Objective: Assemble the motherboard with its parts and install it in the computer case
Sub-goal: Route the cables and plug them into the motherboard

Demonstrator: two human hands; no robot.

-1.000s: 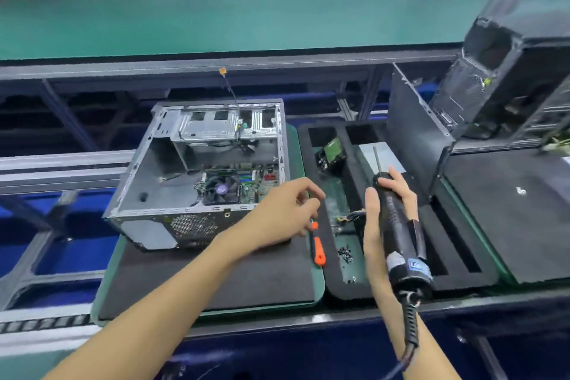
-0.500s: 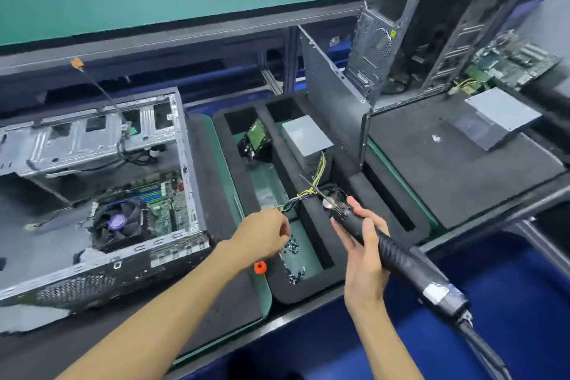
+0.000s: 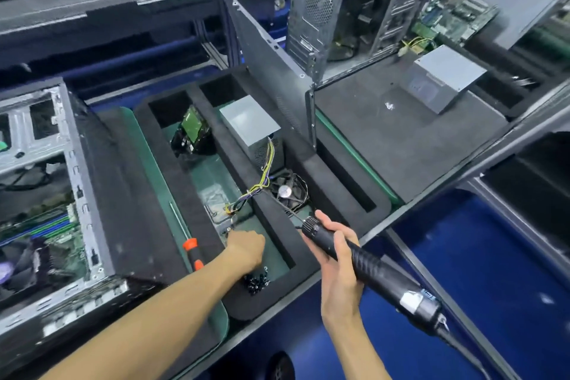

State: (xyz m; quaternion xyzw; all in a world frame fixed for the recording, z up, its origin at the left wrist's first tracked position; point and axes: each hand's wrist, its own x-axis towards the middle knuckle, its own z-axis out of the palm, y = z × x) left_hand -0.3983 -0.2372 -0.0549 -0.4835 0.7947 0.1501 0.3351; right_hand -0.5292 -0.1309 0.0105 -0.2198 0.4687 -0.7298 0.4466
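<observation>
Overall light: bright, even and cool, seemingly from overhead; no lamp is in view.
Glare: pale sheen on the grey power supply [image 3: 249,120] in the foam tray [image 3: 308,268], and on the second grey box [image 3: 444,77] at the far right.
Shadows: soft and short; the tray's compartments and the open computer case [image 3: 61,194] interior stay dark.
Blur: motion smear throughout, worst on the case's near edge at lower left.
Sharpness: the right hand [image 3: 339,271] and electric screwdriver [image 3: 370,268] are fairly crisp; the left hand [image 3: 245,248] is softer.
Distortion: wide-angle bending tilts the conveyor rails and the upright case towards the corners.
</observation>
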